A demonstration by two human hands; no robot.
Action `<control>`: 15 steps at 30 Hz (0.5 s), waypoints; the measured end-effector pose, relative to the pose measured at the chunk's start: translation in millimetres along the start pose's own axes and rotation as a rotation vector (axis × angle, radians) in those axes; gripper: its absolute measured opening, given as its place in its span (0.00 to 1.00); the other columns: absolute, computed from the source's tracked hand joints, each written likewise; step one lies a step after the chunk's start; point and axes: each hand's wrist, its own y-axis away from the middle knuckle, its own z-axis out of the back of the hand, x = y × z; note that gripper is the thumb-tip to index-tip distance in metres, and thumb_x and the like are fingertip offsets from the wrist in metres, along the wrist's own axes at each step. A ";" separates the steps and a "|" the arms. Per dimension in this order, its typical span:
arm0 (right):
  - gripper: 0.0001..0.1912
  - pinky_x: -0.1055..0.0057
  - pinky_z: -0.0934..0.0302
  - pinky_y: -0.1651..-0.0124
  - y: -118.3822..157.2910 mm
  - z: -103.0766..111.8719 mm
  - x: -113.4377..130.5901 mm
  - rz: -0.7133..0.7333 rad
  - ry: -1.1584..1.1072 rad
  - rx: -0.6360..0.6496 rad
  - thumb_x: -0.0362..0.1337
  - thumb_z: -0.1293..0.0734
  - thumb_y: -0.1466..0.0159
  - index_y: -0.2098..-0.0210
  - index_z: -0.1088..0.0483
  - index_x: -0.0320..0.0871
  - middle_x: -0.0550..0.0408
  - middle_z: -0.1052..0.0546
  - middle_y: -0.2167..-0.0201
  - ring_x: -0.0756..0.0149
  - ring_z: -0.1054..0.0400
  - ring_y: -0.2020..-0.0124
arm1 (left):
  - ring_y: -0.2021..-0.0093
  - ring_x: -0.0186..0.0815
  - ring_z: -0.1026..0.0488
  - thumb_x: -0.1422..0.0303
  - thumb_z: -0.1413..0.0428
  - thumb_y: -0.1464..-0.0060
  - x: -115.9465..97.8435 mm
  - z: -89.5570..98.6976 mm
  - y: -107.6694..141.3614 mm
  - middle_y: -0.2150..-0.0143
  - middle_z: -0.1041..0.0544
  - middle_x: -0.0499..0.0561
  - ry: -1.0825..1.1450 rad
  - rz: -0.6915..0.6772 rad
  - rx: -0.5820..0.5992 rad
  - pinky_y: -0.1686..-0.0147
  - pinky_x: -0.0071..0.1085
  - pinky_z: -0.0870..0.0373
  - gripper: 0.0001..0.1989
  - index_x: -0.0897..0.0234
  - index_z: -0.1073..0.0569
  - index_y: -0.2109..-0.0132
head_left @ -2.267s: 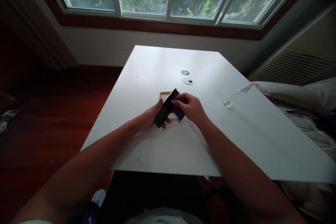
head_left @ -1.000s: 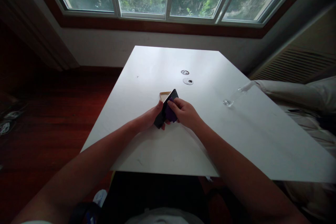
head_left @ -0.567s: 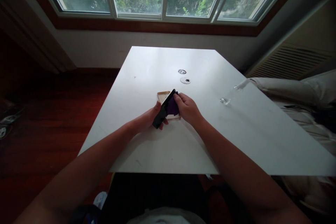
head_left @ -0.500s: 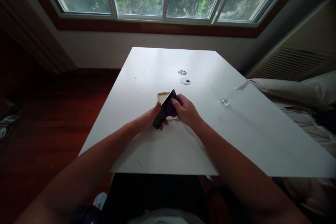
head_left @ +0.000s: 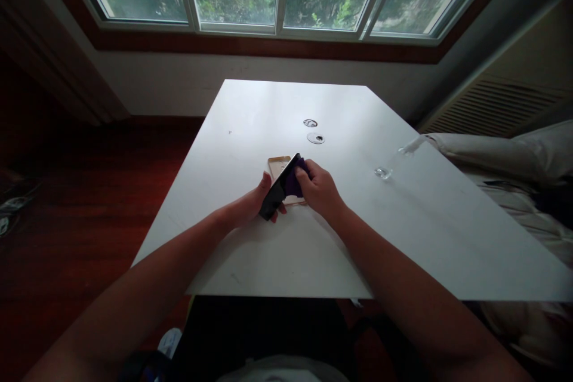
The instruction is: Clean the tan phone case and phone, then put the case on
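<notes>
A black phone [head_left: 274, 198] is tilted on its edge above the white table, gripped by my left hand [head_left: 250, 202] with the thumb on its near side and fingertips showing beneath. My right hand [head_left: 321, 190] pinches a purple cloth [head_left: 293, 184] against the phone's right-hand face. Behind and under them lies a clear case or phone with a gold rim [head_left: 279, 160], partly hidden by the phone and the cloth.
Two round discs [head_left: 316, 138] lie beyond my hands on the white table [head_left: 259, 107]. To the right sits a clear glass-like object [head_left: 383, 173]. A pale padded couch [head_left: 505, 149] borders the table's right side, and a window is beyond.
My right hand has shifted very slightly to the right with the purple cloth. The left thumb has moved slightly left and up. Both hands keep their holds.
</notes>
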 end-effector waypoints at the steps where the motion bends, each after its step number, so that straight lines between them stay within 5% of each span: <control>1: 0.14 0.70 0.47 0.70 3.8 -1.7 5.2 0.022 -0.006 0.027 0.45 0.40 0.29 0.69 0.37 0.46 0.60 0.32 0.76 0.66 0.37 0.74 | 0.77 0.36 0.26 0.24 0.62 0.52 0.3 0.0 0.1 0.66 0.20 0.61 0.001 -0.002 -0.002 0.76 0.29 0.30 0.51 0.68 0.27 0.50; 6: 0.10 0.70 0.48 0.70 26.9 -14.6 36.3 0.197 0.037 0.286 0.43 0.40 0.28 0.64 0.36 0.46 0.58 0.28 0.75 0.67 0.36 0.76 | 0.77 0.38 0.26 0.24 0.68 0.53 6.3 2.1 -2.6 0.75 0.24 0.59 -0.003 0.037 -0.056 0.75 0.31 0.29 0.53 0.70 0.24 0.64; 9: 0.08 0.70 0.48 0.70 29.5 -15.5 39.0 0.243 0.054 0.358 0.42 0.40 0.29 0.62 0.35 0.46 0.58 0.26 0.75 0.67 0.35 0.76 | 0.77 0.38 0.25 0.24 0.68 0.53 8.9 2.4 -4.5 0.75 0.23 0.58 0.029 0.031 -0.063 0.76 0.31 0.29 0.53 0.69 0.23 0.63; 12: 0.09 0.70 0.48 0.70 21.4 -10.3 27.3 0.211 0.070 0.336 0.43 0.40 0.29 0.63 0.34 0.46 0.59 0.28 0.75 0.66 0.36 0.76 | 0.78 0.37 0.26 0.24 0.67 0.53 5.6 0.7 -3.4 0.74 0.23 0.58 0.026 0.008 -0.041 0.76 0.30 0.29 0.53 0.70 0.24 0.59; 15: 0.13 0.69 0.45 0.69 9.3 -4.5 10.1 0.081 0.030 0.155 0.47 0.40 0.28 0.64 0.34 0.46 0.58 0.28 0.74 0.65 0.34 0.73 | 0.77 0.36 0.26 0.24 0.66 0.52 -0.4 -1.0 -0.4 0.71 0.22 0.59 0.019 -0.023 0.000 0.75 0.29 0.29 0.54 0.70 0.25 0.52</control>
